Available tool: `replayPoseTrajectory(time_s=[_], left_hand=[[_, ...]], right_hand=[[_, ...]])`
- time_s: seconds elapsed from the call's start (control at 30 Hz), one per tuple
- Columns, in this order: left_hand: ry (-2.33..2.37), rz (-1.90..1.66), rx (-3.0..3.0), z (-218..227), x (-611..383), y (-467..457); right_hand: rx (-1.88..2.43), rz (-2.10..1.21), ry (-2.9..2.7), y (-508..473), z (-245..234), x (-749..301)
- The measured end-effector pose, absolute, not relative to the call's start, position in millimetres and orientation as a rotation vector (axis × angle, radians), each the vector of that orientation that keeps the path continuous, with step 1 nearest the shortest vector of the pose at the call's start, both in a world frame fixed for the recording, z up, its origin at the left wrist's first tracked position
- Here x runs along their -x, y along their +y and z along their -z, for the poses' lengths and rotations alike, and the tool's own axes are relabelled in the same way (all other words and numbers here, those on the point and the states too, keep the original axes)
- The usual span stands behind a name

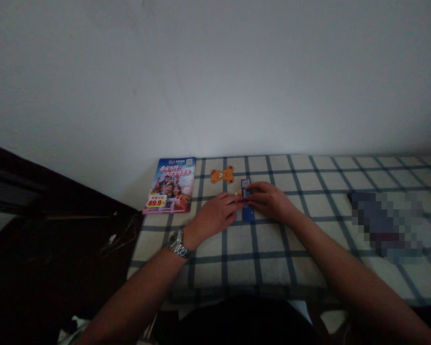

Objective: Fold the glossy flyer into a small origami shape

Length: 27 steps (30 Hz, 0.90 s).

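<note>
A narrow blue paper strip [248, 214] with a QR code at its far end lies on the checked tablecloth, between my two hands. My left hand [219, 211], with a metal watch [178, 243] on the wrist, comes in from the left and pinches the strip near its middle. From the right, my right hand [271, 201] grips the same strip just below the QR code, thumb and fingers close together. Fingertips cover the strip's middle, where a small yellowish patch shows at the left edge. A brown bear cutout [222, 175] lies just beyond my left hand.
A colourful printed flyer [172, 187] lies at the table's left corner. On the right, a dark object [384, 225] is blurred by pixels. The checked tablecloth [273, 258] reaches back to a pale wall [215, 86]. Dark furniture stands left of the table.
</note>
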<state>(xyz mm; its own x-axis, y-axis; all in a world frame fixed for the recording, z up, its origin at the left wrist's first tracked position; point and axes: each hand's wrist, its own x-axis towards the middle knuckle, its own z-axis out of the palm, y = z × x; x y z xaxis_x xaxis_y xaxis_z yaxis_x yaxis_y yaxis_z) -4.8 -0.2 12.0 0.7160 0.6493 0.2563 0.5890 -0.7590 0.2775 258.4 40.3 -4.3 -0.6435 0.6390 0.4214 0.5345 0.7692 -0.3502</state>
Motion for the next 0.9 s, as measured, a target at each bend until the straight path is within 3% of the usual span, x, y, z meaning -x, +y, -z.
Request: replayPoseTrajectory(time_s=[0.9], left_hand=[[0.998,-0.547,-2.731,-10.0,3.2,0.9]], right_hand=[[0.875,-0.278,-2.410,40.8,3.9,-258.6]])
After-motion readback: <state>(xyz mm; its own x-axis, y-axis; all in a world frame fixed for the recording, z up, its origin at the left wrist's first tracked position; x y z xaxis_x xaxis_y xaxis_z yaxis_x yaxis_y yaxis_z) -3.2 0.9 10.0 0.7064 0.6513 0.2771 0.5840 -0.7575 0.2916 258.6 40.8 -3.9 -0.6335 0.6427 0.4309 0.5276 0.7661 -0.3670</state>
